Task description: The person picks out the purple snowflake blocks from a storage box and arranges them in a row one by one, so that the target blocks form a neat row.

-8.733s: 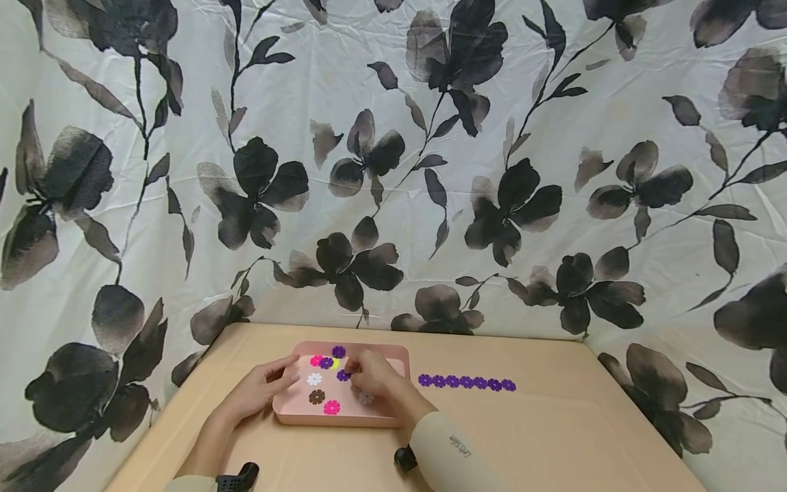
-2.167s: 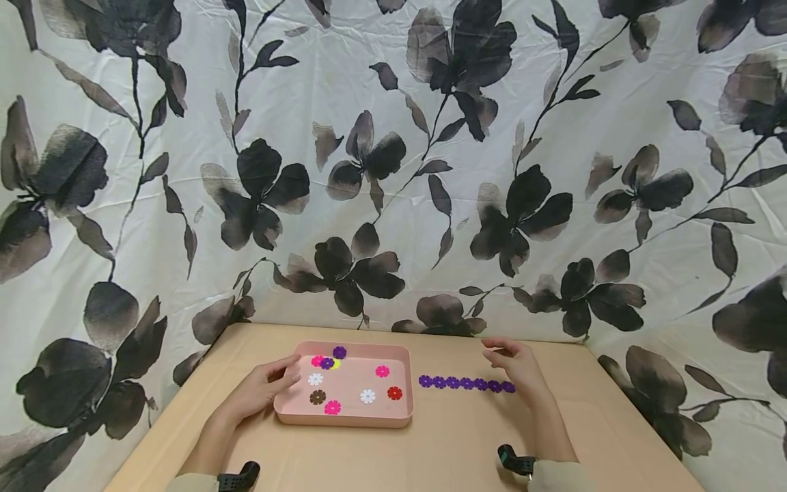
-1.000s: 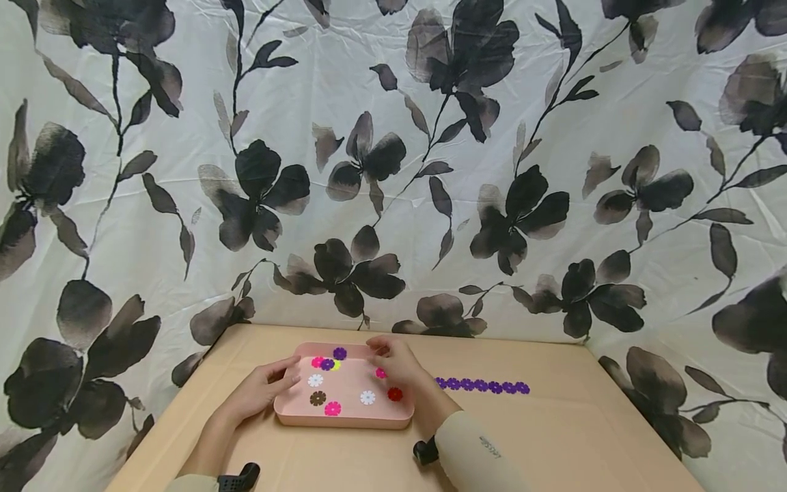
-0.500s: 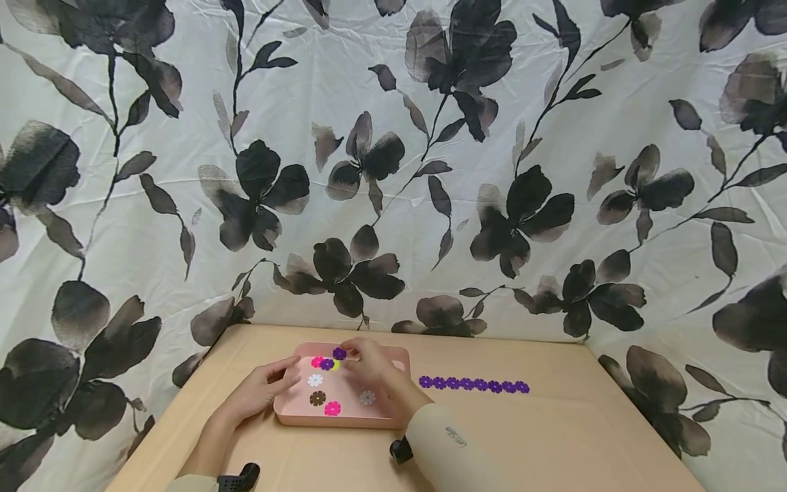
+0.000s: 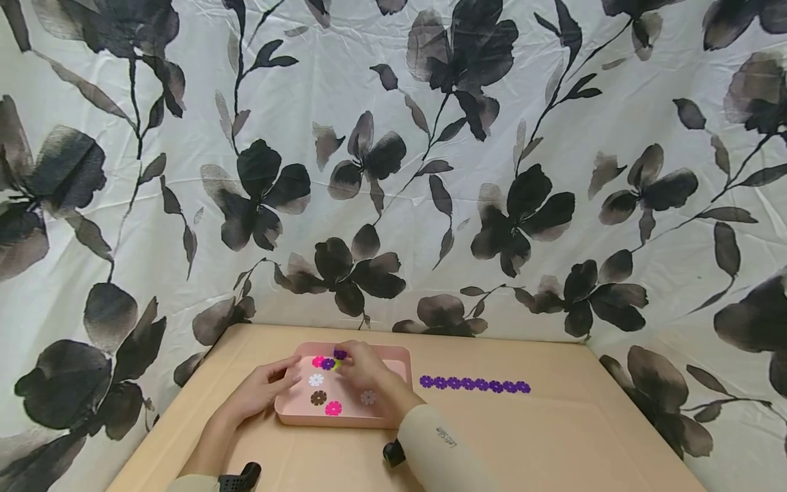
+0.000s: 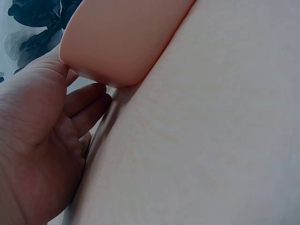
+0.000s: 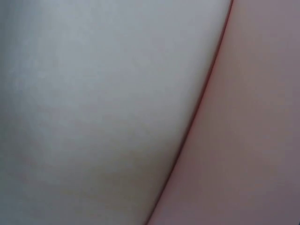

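The pink tray [image 5: 341, 418] lies on the table with small flower-shaped pieces in it. My left hand [image 5: 261, 388] holds its left edge; in the left wrist view the hand [image 6: 35, 136] lies against the outer wall of the tray [image 6: 122, 40]. My right hand [image 5: 367, 369] is over the back of the tray, thumb and index finger pinching a purple flower piece [image 5: 340, 354], which looks slightly tilted. Just below are another purple flower piece [image 5: 328, 364], a pink flower piece [image 5: 318, 362] and a partly covered yellow one. The right wrist view shows only table and tray wall [image 7: 248, 131], no fingers.
To the tray's right, a straight row of purple flower pieces [image 5: 473, 384] lies on the table [image 5: 553, 437]. White [image 5: 315, 380], brown [image 5: 318, 398] and hot pink [image 5: 333, 408] flower pieces sit in the tray's left half. A floral cloth [image 5: 455, 225] hangs behind.
A purple flower piece has joined the row's right end, making it longer. My right hand has since gone from the row back to the tray and taken hold of another. The left hand stays put.
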The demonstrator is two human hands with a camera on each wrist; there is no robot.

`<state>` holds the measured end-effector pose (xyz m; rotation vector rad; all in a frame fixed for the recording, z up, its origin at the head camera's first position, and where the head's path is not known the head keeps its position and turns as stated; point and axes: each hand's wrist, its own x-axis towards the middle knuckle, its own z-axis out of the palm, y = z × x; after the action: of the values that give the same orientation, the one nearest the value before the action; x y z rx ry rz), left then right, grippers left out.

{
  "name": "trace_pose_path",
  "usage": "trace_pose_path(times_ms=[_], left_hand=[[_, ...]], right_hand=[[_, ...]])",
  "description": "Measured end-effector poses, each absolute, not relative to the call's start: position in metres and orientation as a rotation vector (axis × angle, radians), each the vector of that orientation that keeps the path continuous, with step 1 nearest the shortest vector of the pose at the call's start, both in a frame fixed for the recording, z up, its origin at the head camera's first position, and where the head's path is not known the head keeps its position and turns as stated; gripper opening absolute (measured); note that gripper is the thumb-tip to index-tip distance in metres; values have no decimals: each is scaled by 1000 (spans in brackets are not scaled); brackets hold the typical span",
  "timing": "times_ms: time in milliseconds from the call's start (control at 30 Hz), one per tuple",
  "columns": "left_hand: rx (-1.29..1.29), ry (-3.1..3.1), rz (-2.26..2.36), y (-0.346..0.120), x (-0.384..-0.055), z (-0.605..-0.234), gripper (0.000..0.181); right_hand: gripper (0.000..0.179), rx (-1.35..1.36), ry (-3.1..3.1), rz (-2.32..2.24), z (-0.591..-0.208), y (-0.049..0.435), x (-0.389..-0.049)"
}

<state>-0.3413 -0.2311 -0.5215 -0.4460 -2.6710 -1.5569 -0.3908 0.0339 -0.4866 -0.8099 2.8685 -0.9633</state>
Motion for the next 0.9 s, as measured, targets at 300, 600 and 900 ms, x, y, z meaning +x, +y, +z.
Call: trace_pose_path(times_ms=[300,600,900], left_hand=[[-444,-2681,-1545,-231,-342,-523,60],[-432,-2667,-1570,-231,-343,-522,62],[-432,-2675,-1553,-231,-342,-521,62]], right_hand=[[47,-824,2905,-835,-487,35,-391],[37,-817,2879,-854,-493,40,-391],[27,-861,2947,-721,-497,43,-394]])
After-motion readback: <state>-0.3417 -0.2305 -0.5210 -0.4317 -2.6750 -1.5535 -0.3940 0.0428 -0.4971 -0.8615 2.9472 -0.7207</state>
